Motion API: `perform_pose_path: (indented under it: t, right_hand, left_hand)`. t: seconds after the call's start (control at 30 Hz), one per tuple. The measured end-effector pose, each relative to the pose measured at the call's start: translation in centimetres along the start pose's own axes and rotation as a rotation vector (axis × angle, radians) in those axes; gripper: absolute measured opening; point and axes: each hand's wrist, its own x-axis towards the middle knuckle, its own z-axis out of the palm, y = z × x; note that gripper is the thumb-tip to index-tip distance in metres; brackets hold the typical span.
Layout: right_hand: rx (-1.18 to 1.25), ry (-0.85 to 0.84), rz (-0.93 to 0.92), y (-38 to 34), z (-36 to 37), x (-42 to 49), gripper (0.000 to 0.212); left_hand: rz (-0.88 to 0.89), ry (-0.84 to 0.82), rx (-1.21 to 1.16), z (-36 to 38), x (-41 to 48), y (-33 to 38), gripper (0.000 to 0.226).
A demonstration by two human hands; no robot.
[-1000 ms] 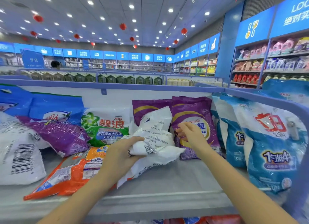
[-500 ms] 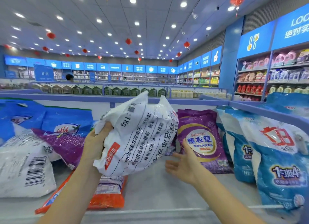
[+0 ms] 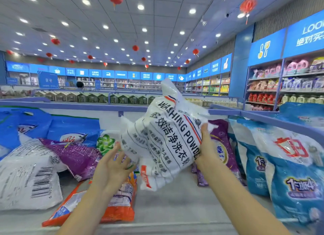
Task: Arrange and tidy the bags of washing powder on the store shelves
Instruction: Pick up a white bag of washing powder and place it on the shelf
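My right hand (image 3: 206, 147) grips the white bag (image 3: 163, 147) by its side, thumb on front. The bag hangs between my hands, my left hand (image 3: 112, 164) open just beside it. It looks floppy, weighty and slick, so I'd cup its bottom.

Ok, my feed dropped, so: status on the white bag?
Right hand grips white bag, held above shelf. Left hand open beside it. Orange bag lies flat underneath.

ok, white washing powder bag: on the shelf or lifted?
Lifted, tilted. The white bag is clear of the shelf, print running diagonally; the right hand grips its edge, the left hand open beside it.
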Motion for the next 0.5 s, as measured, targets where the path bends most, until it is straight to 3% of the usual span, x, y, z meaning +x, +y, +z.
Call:
perform_pose_path:
  t: [0.1, 0.2, 0.3, 0.4, 0.5]
  right_hand:
    - [-0.297, 0.049, -0.349, -4.1, 0.6, -2.0, 0.039]
    - [-0.483, -0.055, -0.648, -5.4, 1.6, -4.2, 0.042]
    - [-0.536, -0.094, -0.686, -5.0, 1.7, -4.8, 0.044]
    - [-0.57, -0.194, -0.658, -4.3, 0.7, -3.9, 0.036]
    - [-0.623, -0.265, -0.572, -4.1, -1.1, -2.6, 0.032]
  left_hand:
    - [0.031, 0.01, 0.051, -0.7, -0.4, 1.4, 0.077]
    - [0.045, 0.007, 0.353, 1.4, -0.3, 2.1, 0.061]
    - [0.058, -0.042, 0.74, 3.2, 0.7, 0.7, 0.062]
    - [0.149, -0.017, 0.812, 5.8, 0.8, -0.3, 0.015]
    - [0.322, -0.005, 0.887, 7.7, 0.8, -0.9, 0.006]
